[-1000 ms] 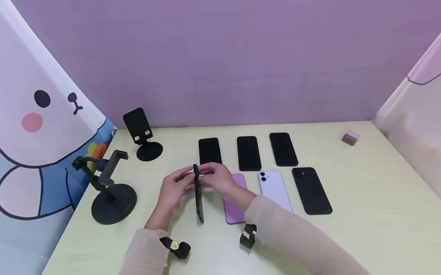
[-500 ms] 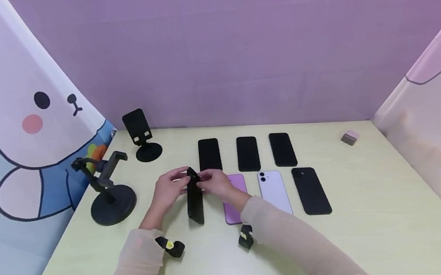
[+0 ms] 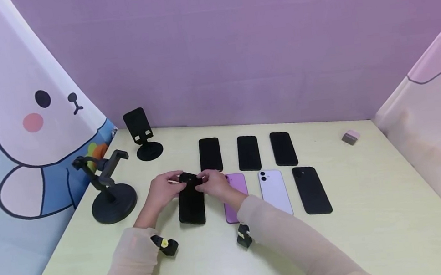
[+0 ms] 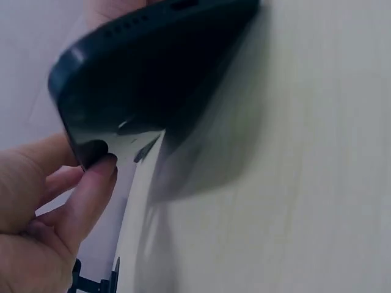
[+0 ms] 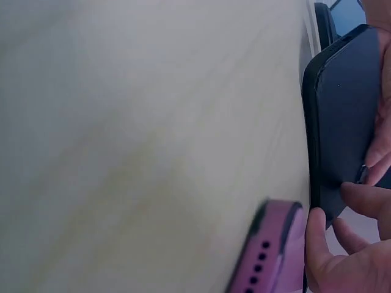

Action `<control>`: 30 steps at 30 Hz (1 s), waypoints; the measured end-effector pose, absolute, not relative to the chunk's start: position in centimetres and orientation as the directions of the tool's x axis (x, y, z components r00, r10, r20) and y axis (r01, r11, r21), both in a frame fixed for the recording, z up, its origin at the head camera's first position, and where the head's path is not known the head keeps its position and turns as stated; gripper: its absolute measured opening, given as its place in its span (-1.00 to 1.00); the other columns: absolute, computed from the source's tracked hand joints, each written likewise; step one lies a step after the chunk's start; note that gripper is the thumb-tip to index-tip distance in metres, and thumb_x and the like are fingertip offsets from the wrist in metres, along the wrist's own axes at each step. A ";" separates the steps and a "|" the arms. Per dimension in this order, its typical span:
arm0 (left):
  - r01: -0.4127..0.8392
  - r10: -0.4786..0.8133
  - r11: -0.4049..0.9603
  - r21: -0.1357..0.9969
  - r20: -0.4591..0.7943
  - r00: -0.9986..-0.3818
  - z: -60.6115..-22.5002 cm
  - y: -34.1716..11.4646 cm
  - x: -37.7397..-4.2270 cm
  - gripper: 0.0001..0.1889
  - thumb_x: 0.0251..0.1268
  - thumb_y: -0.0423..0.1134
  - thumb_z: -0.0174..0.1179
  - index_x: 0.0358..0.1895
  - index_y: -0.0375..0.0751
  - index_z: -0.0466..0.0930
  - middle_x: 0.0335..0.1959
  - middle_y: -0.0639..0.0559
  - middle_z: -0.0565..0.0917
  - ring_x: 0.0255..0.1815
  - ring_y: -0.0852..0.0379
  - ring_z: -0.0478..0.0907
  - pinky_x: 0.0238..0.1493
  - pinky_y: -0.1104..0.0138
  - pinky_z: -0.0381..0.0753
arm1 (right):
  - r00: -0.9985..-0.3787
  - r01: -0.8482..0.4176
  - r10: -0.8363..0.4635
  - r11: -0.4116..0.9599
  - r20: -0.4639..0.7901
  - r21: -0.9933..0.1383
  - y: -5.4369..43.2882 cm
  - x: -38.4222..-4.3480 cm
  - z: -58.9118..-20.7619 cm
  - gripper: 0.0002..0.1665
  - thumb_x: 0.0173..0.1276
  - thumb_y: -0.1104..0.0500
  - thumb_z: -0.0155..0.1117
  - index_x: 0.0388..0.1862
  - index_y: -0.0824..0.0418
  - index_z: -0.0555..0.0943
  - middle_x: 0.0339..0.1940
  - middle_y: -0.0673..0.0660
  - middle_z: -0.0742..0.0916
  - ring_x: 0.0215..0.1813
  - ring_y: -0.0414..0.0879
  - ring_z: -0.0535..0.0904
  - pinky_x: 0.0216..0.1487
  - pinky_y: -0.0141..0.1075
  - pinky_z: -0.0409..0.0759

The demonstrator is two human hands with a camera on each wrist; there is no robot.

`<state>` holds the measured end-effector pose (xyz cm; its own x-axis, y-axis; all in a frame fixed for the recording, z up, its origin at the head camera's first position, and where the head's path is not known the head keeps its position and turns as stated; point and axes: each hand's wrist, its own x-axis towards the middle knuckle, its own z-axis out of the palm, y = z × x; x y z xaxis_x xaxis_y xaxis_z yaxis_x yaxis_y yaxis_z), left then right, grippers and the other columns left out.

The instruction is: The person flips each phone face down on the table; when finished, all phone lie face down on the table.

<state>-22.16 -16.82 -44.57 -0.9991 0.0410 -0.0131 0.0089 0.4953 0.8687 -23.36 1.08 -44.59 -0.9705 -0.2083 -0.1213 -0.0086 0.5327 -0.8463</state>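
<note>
Both my hands hold a black phone (image 3: 191,207) at its far end, over the left-middle of the table. My left hand (image 3: 163,192) pinches its left edge between thumb and fingers. The right hand (image 3: 216,185) pinches the opposite edge. In the head view the phone's back faces up, with its camera area near the fingers. The left wrist view shows the phone's glossy underside (image 4: 146,85) tilted off the table, reflecting it. Right of it lies a purple phone (image 3: 236,205), partly behind my right hand; its edge (image 5: 272,244) shows in the right wrist view.
A lilac phone (image 3: 276,192) and a black phone (image 3: 312,190) lie further right. Behind them are three dark phones (image 3: 210,155) in a row. Two black phone stands, a near one (image 3: 114,204) and a far one (image 3: 149,151), stand left. A small block (image 3: 350,137) sits at the back right.
The black phone has turned from standing on edge to lying flatter, its back now facing up. My left hand has moved slightly left; both hands keep hold of the phone.
</note>
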 end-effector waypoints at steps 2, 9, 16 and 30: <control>0.017 0.054 0.561 0.828 -0.016 -0.998 -44.8 -17.0 -22.3 -0.54 0.17 -0.37 0.32 0.17 -0.42 0.55 -0.15 -0.26 0.67 -0.23 -0.04 0.68 -0.40 0.30 0.66 | -0.970 -0.031 -0.212 0.583 -0.116 -0.812 1.0 -23.5 -44.5 -0.60 0.16 0.29 0.48 0.01 0.26 0.65 -0.21 0.18 0.70 -0.22 -0.05 0.59 -0.21 -0.28 0.56; -0.003 0.050 0.699 0.716 -0.054 -0.997 -44.9 -17.1 -22.5 -0.52 0.18 -0.25 0.36 0.16 -0.37 0.57 -0.17 -0.22 0.68 -0.10 -0.11 0.61 -0.11 0.10 0.57 | -0.968 -0.098 -0.233 0.684 -0.089 -0.723 0.5 -23.9 -44.6 -0.57 0.16 0.25 0.50 0.03 0.25 0.66 -0.19 0.16 0.71 -0.15 -0.06 0.57 -0.09 -0.26 0.54; -0.017 0.066 0.738 0.674 -0.097 -0.993 -44.9 -16.8 -22.7 -0.51 0.18 -0.26 0.35 0.17 -0.40 0.55 -0.12 -0.25 0.64 -0.09 -0.13 0.57 -0.07 0.08 0.54 | -0.966 -0.110 -0.240 0.714 -0.094 -0.691 0.5 -24.1 -44.2 -0.58 0.15 0.26 0.50 0.01 0.27 0.65 -0.15 0.19 0.68 -0.12 -0.01 0.55 -0.04 -0.23 0.52; 0.053 0.117 0.760 0.647 -0.056 -0.992 -44.0 -14.7 -24.1 -0.55 0.29 -0.30 0.27 0.22 -0.38 0.51 -0.01 -0.31 0.57 0.00 -0.16 0.53 -0.01 0.05 0.53 | -0.961 -0.135 -0.263 0.714 -0.085 -0.687 3.5 -27.0 -43.1 -0.61 0.30 0.24 0.37 0.09 0.31 0.62 -0.02 0.24 0.67 0.04 0.04 0.56 0.04 -0.20 0.53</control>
